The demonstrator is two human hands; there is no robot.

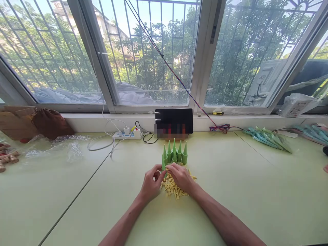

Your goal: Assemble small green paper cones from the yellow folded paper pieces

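A heap of small pale yellow pieces (pixel 172 190) lies on the light green table (pixel 230 191) in front of me. Just behind it stand several green cones (pixel 175 152), points up, in a tight cluster. My left hand (pixel 151 183) is closed in a pinch on a green cone at the heap's left edge. My right hand (pixel 182 177) rests over the heap with its fingers curled, their tips meeting the left hand's fingers at that same cone. What the right fingers hold, if anything, is too small to make out.
A dark tablet (pixel 174 121) leans against the window sill behind the cones. A white power strip (pixel 127 135) with cables lies left of it. Green bagged bundles (pixel 268 138) lie at the right, a brown pouch (pixel 51 123) and wooden pieces (pixel 7 156) at the left.
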